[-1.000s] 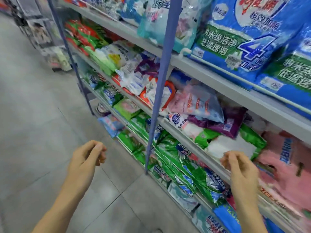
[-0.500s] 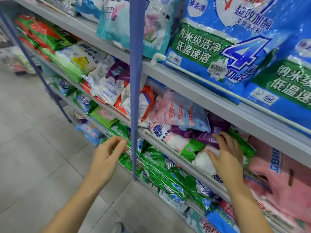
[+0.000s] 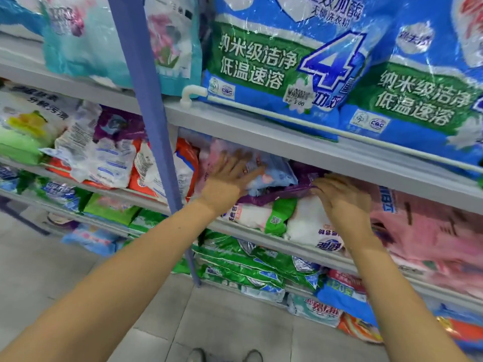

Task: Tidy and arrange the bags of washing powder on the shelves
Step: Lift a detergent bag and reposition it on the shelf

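Now mid-sort: just right of the blue post (image 3: 146, 100), on the middle shelf (image 3: 243, 232), the left hand (image 3: 227, 181) presses a pale blue bag (image 3: 277, 176), fingers (image 3: 223, 163) spread flat, and the right hand (image 3: 345, 205) curls its fingers on the purple bag (image 3: 282, 192) beside it. Next, probably, that bag needs pulling free and squaring.

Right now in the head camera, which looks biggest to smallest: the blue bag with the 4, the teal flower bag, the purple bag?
1. blue bag with the 4: largest.
2. teal flower bag: next, though the post and the picture's edge cut it off.
3. purple bag: smallest showing, but mostly buried, so unsure.
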Tool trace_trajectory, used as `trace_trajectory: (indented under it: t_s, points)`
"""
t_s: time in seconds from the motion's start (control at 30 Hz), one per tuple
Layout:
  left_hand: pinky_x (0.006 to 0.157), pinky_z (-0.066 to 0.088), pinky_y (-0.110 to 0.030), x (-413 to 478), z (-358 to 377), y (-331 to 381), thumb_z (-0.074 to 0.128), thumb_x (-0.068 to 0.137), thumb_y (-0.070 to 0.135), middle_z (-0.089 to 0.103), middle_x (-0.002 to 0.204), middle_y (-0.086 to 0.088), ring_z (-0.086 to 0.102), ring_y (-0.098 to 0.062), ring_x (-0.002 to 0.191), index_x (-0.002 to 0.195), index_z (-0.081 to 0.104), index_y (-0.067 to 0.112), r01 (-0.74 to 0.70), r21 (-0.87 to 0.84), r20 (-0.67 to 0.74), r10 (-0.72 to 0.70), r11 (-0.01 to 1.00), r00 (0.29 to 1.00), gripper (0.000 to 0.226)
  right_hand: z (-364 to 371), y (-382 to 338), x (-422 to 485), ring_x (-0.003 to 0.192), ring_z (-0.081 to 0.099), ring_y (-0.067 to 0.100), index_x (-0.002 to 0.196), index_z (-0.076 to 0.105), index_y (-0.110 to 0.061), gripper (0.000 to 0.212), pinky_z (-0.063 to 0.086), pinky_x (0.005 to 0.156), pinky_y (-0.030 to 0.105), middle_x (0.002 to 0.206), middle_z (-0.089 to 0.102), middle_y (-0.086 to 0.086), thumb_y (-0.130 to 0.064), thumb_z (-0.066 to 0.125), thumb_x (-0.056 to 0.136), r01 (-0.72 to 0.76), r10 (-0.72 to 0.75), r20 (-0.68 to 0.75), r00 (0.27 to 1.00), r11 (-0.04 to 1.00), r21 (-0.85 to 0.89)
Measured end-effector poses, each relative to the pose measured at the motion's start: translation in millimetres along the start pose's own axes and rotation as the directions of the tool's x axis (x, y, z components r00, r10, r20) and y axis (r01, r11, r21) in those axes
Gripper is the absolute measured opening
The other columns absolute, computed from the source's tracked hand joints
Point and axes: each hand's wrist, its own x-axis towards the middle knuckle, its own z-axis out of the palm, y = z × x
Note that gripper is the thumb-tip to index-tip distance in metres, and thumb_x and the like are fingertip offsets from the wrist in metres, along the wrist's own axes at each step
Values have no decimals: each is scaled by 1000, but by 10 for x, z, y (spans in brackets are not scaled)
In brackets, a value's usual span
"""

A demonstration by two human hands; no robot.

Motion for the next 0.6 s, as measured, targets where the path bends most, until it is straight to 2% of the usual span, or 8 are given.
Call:
trace_trajectory:
  t_s: [0.03,0.13,0.23,0.3,0.37,0.5,0.53,0.6]
  points:
    - [111,20,-58,-4,54,-70,72,78,29,50,140,-15,39,-39,134,138,47,24,-27,9,-20,27,1000,999,66,-54,-26,-4,72,70,27,80,73,-6,6,57,57,36,80,73,9,-7,71,74,-26,26,-15,1000,1000,-18]
    - [113,-15,-43,51,211,-255,57,88,47,14,159,-10,5,-31,147,150,11,32,-31,-12,160,33,999,987,78,-161,-110,-87,74,69,28,79,73,-8,17,56,58,33,77,72,7,-18,60,83,-114,108,-102,989,992,-62]
    - [109,-23,-38,117,270,-303,41,89,63,-8,160,-4,-14,-24,146,141,-16,40,-36,-50,282,49,998,958,81,-291,-168,-304,72,66,28,76,70,-7,21,50,54,28,74,70,8,-20,59,88,-182,159,-210,965,979,-95]
    - [111,-19,-39,127,253,-283,39,88,66,-7,160,-5,-13,-25,146,147,-10,38,-38,-85,281,60,996,958,81,-403,-202,-438,67,63,26,75,68,-6,20,43,50,26,72,68,7,-19,59,88,-226,193,-268,944,969,-99]
    - [114,-14,-42,82,227,-255,48,85,64,3,161,-6,-6,-26,147,151,3,35,-51,-134,239,83,990,968,85,-500,-254,-510,62,59,24,73,65,-5,21,37,50,24,68,64,7,-17,58,89,-226,180,-311,933,967,-119]
    - [117,-2,-50,-219,279,4,72,72,49,18,157,-11,12,-30,146,151,19,21,-277,-188,46,290,942,956,99,-714,-397,-500,56,52,24,71,60,-5,28,32,50,25,63,58,7,-18,52,93,-211,166,-344,924,973,-98]
    - [117,2,-50,-300,309,109,73,73,49,25,155,-12,19,-30,144,149,25,17,-289,-253,16,303,923,953,96,-772,-437,-483,56,53,23,71,61,-5,28,33,49,25,64,59,7,-19,51,93,-212,175,-345,922,974,-74]
    - [118,0,-46,-425,358,326,72,75,51,37,149,-10,29,-26,141,144,37,13,-190,-457,2,215,869,977,86,-885,-507,-462,56,56,22,74,64,-5,29,37,48,27,65,61,6,-21,50,94,-209,183,-324,928,977,-47]
